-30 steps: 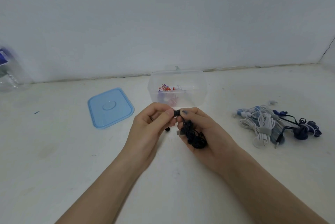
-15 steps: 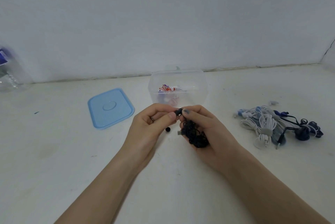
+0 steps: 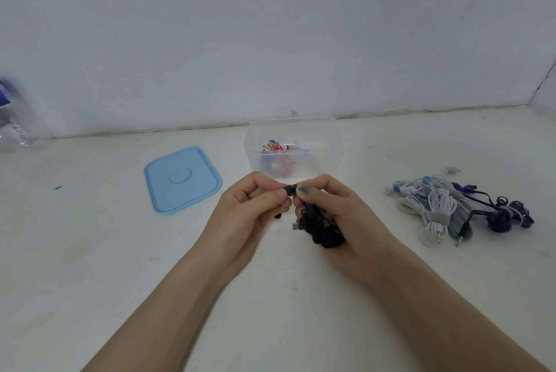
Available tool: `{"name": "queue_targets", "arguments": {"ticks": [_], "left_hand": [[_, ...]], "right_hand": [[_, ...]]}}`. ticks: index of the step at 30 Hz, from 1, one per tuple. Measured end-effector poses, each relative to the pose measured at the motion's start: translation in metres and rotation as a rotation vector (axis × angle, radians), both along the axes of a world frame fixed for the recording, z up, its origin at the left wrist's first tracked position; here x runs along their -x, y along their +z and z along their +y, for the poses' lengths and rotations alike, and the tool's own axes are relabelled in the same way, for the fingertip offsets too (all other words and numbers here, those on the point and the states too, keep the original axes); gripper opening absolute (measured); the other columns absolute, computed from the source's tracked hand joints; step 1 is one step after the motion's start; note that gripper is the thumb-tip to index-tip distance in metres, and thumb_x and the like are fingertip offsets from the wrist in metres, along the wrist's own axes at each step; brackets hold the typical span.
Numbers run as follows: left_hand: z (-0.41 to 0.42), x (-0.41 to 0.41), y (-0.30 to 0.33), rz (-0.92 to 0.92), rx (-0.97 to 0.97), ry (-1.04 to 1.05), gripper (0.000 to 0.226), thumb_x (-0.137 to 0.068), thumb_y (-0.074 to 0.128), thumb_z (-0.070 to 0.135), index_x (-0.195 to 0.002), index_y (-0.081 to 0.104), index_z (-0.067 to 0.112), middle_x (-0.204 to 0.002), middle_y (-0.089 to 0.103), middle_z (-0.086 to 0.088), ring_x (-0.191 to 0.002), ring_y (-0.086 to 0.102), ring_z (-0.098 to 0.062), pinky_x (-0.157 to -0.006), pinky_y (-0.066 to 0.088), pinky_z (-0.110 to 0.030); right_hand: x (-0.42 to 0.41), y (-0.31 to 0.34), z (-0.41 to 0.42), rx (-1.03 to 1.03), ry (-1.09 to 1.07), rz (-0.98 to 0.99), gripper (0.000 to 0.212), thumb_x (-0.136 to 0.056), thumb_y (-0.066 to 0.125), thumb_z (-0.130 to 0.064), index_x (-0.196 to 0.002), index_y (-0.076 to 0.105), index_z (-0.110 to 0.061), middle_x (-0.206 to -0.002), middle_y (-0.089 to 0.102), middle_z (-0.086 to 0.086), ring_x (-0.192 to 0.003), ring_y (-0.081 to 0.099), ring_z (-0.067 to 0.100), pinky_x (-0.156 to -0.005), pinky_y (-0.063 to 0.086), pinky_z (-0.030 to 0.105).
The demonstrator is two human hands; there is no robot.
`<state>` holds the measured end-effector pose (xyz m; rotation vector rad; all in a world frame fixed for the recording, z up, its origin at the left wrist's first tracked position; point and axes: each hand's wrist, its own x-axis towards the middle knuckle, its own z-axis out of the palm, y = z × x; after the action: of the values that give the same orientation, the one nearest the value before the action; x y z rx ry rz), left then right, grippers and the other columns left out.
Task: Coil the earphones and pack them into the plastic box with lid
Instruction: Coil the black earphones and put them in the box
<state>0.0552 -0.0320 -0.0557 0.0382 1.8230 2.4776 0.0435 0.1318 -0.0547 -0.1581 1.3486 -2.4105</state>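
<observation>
Nothing much moved: in front of the box (image 3: 294, 149), our right hand (image 3: 337, 215) still grips the black earphones (image 3: 320, 225); our left hand (image 3: 249, 212) pinches one bud. Soft, light, tangly; best held around the middle.

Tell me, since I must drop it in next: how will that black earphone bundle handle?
Probably floppy: the black earphone bundle sags in loose loops from the right hand. Likely light. Its plug end pokes out, so it may uncoil once released.
</observation>
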Motion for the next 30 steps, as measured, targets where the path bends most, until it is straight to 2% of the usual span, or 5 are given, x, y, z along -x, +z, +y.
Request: {"name": "queue_targets", "arguments": {"ticks": [5, 16, 20, 23, 30], "left_hand": [[-0.005, 0.003, 0.0, -0.116, -0.193, -0.123, 0.014, -0.081, 0.064, 0.002, -0.07, 0.064, 0.01, -0.089, 0.068, -0.018, -0.081, 0.067, -0.019, -0.079, 0.059, -0.021], [-0.002, 0.001, 0.004, -0.187, -0.285, -0.144, 0.019, -0.084, 0.056, 0.002, -0.068, 0.06, 0.012, -0.08, 0.065, -0.012, -0.07, 0.066, -0.017, -0.068, 0.058, -0.025], [0.006, 0.0, 0.003, -0.009, -0.102, -0.022, 0.027, -0.094, 0.054, -0.004, -0.076, 0.064, 0.014, -0.078, 0.066, -0.012, -0.072, 0.062, -0.02, -0.079, 0.053, -0.027], [0.007, -0.001, 0.001, 0.135, 0.108, 0.07, 0.009, -0.087, 0.065, 0.009, -0.083, 0.069, 0.016, -0.078, 0.068, -0.011, -0.083, 0.062, -0.027, -0.092, 0.047, -0.041], [0.009, -0.007, 0.0, 0.305, 0.342, 0.167, 0.01, -0.094, 0.065, 0.0, -0.085, 0.064, 0.006, -0.078, 0.076, 0.0, -0.078, 0.071, -0.014, -0.079, 0.054, -0.033]], "right_hand": [[-0.003, 0.003, 0.0, 0.014, 0.062, 0.0, 0.009, -0.08, 0.066, -0.008, -0.082, 0.058, -0.006, -0.072, 0.062, 0.008, -0.058, 0.059, 0.015, -0.057, 0.054, 0.027], [-0.008, 0.002, -0.005, 0.002, 0.055, -0.011, 0.009, -0.088, 0.063, -0.006, -0.082, 0.056, -0.007, -0.073, 0.065, 0.007, -0.06, 0.061, 0.014, -0.059, 0.054, 0.027], [-0.009, 0.006, -0.005, 0.092, 0.019, -0.058, 0.013, -0.09, 0.06, -0.001, -0.078, 0.056, -0.007, -0.072, 0.065, 0.01, -0.06, 0.063, 0.015, -0.058, 0.054, 0.026], [-0.008, 0.007, -0.004, 0.119, -0.005, -0.073, 0.014, -0.091, 0.058, -0.001, -0.078, 0.057, -0.006, -0.072, 0.062, 0.011, -0.059, 0.062, 0.015, -0.057, 0.054, 0.025], [-0.008, 0.007, -0.005, 0.153, -0.018, -0.087, 0.012, -0.092, 0.058, -0.001, -0.08, 0.057, -0.004, -0.07, 0.065, 0.008, -0.059, 0.062, 0.013, -0.057, 0.054, 0.024]]}}
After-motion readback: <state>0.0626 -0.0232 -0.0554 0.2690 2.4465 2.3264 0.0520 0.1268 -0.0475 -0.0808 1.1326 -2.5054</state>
